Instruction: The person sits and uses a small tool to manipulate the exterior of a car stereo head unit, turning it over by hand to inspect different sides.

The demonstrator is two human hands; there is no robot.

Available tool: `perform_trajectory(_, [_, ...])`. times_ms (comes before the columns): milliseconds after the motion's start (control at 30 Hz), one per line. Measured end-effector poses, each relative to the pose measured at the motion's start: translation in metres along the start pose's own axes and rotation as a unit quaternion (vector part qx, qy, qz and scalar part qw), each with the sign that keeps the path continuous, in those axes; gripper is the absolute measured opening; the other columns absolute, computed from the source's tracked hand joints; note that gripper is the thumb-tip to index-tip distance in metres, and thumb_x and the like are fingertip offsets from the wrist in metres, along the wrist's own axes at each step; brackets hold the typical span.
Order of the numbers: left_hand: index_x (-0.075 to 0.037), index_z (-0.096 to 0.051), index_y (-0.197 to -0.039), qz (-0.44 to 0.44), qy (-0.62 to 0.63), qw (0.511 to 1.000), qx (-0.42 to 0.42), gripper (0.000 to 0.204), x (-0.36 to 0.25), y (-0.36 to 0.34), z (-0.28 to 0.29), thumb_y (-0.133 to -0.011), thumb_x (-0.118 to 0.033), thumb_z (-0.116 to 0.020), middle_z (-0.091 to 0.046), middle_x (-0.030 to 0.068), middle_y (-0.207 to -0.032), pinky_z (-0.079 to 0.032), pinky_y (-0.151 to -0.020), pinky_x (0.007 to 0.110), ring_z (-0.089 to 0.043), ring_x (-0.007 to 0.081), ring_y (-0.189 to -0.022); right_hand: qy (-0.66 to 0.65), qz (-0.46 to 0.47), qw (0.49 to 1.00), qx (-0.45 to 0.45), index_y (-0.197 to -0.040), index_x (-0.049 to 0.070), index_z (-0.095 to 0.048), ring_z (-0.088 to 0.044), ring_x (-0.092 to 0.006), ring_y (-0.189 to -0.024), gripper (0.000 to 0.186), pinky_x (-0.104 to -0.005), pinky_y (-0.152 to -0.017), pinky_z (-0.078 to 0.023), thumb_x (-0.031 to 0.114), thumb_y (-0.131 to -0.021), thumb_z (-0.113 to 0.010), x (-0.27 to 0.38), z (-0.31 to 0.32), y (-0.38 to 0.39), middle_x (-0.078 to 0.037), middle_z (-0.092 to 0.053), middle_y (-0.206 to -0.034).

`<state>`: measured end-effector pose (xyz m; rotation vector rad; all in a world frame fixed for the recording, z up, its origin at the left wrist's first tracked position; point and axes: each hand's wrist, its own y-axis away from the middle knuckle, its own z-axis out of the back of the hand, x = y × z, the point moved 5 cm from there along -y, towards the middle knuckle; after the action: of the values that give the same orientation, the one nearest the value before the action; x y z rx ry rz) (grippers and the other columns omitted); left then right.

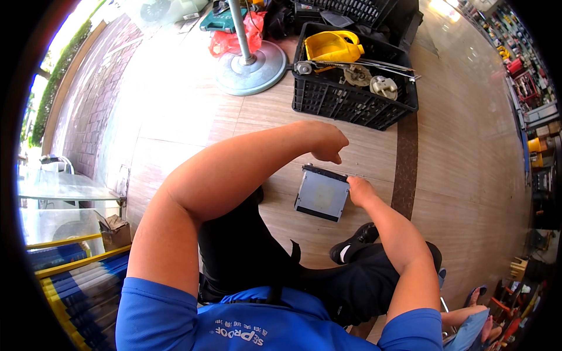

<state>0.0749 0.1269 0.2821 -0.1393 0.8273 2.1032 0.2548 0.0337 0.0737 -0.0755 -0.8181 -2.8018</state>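
The flat box (319, 190) is pale blue-grey with black edges (316, 214) (a faint yellowish patch (325, 199) tints its middle), the floor (462, 152) streaky beige with a dark brown band (405, 167), the crate (348, 112) black, the jug (331, 48) yellow, and the shirt (293, 327) blue.

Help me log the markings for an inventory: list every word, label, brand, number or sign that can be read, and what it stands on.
I won't copy out wording, but writing shows here:
Blue shirt: white lettering on the chest, partly legible; wording withheld.
Grey metal box at the right hand: no text I can make out.
Yellow container: no readable text.
Goods along the right edge: too small and blurred to read.
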Motion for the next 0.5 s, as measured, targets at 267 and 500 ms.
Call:
perform_trajectory(267, [-0.004,-0.054,-0.125,0.006,0.002,1.0,0.007,0.047,0.001,0.004,0.001,-0.091,-0.035,-0.063,-0.064,0.0207,-0.116,-0.047,-0.092,0.047,-0.058,0.0384,-0.111,-0.072,-0.086,0.994,-0.009,-0.104,0.002,-0.056,-0.064,-0.0404,-0.096,0.017,-0.0481,-0.085,-0.051,0.011,-0.091,-0.052,-0.001,0.01,0.005,-0.023,-0.067,-0.101])
perform_trajectory(500, [-0.004,-0.053,-0.126,0.004,0.004,1.0,0.009,0.047,0.0,0.003,0.001,-0.091,-0.034,-0.063,-0.064,0.0204,-0.117,-0.047,-0.092,0.047,-0.058,0.0381,-0.111,0.028,0.021,0.999,-0.005,-0.11,0.003,-0.057,-0.066,-0.0369,-0.099,0.025,-0.0466,-0.083,-0.054,0.014,-0.099,-0.039,0.017,0.014,0.01,-0.02,-0.067,-0.104])
